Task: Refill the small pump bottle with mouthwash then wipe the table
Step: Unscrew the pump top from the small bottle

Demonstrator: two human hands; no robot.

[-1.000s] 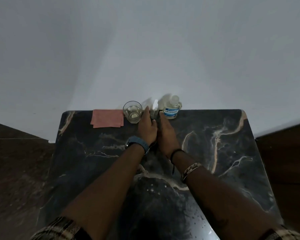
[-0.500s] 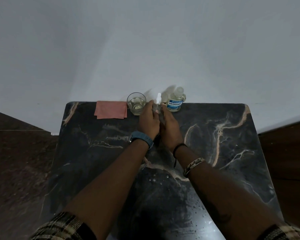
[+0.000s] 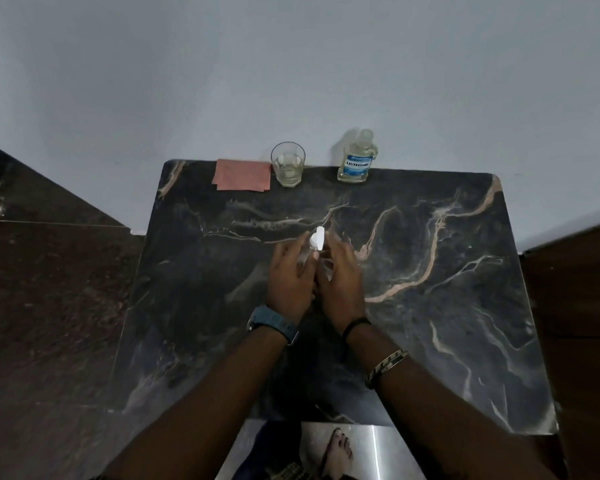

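Pump bottle (image 3: pixel 317 239) pulled nearer — hands (image 3: pixel 314 282) mid dark marble table (image 3: pixel 465 306).

2 hands: left hand (image 3: pixel 289 278), right hand (image 3: pixel 340 278); 1 pump btl (image 3: pixel 317 249); 1 mouthwash btl (image 3: pixel 358 160); 1 glass (image 3: pixel 288 164); 1 pink cloth (image 3: pixel 242 175); 1 table (image 3: pixel 430 306).

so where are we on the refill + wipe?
Early. Both hands, left and right, hold the small pump bottle mid-table, white pump top on. Mouthwash bottle stands capped by the wall, so no pouring yet. Pink cloth lies folded, untouched; wiping remains.
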